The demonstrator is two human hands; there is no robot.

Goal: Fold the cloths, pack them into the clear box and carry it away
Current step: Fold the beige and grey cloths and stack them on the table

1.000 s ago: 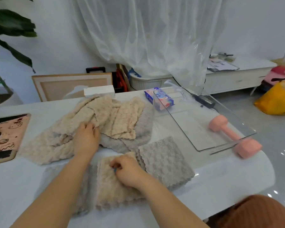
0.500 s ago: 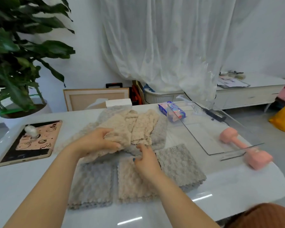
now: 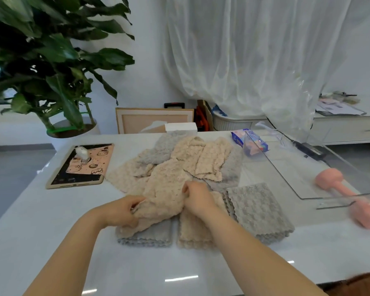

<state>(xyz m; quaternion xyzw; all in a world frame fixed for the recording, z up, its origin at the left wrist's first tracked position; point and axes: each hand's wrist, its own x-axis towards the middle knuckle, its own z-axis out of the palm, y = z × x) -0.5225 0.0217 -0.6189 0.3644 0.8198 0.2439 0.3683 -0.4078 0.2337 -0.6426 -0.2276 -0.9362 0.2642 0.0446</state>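
Note:
A loose beige cloth (image 3: 165, 189) lies pulled toward me over the folded ones. My left hand (image 3: 122, 210) grips its near left edge and my right hand (image 3: 195, 197) grips its right edge. Behind it sits a heap of unfolded beige and grey cloths (image 3: 192, 159). Three folded cloths lie in a row near me: a grey one (image 3: 150, 238) partly under the loose cloth, a beige one (image 3: 190, 233) partly under my right forearm, and a grey one (image 3: 259, 210) on the right. The clear box (image 3: 303, 165) stands open on the table's right side.
A pink dumbbell (image 3: 348, 195) lies by the box's near right corner. A blue packet (image 3: 250, 139) sits at the box's far corner. A tablet in a pink case (image 3: 81, 165) lies at the left, a white tissue box (image 3: 181, 127) at the back. A large potted plant (image 3: 51, 67) stands beyond the table's left end.
Both hands have dragged a beige cloth off the heap toward me, over the folded grey and beige cloths. The camera has tilted up, showing more of the plant.

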